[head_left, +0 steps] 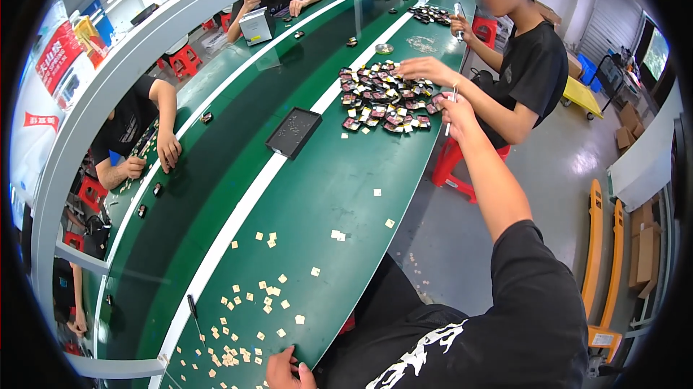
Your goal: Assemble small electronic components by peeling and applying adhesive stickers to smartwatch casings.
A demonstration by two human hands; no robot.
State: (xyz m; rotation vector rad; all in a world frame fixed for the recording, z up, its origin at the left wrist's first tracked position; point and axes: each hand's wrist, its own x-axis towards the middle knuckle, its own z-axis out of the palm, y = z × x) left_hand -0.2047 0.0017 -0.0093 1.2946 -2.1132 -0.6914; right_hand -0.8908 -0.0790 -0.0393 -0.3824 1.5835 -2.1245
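My right hand (458, 113) is stretched out to the right edge of a pile of small black units with pink and yellow labels (382, 96). Its fingers are closed on slim silver tweezers (453, 104). One black unit (435, 102) lies against the fingertips; whether they grip it too is unclear. Low in the picture, my left hand (289, 371) rests at the table's near edge, thumb and forefinger apart, nothing seen between them. Beside it are scattered small cream-coloured square pieces (231, 356). A co-worker's hand (427, 70) reaches over the same pile.
A shallow black tray (294, 132) sits across the white strip (238, 215) on the green table. A black pen-like tool (192, 307) lies along it. At the right sits a co-worker (530, 64) on a red stool (455, 169). A grey frame (47, 244) arches at left.
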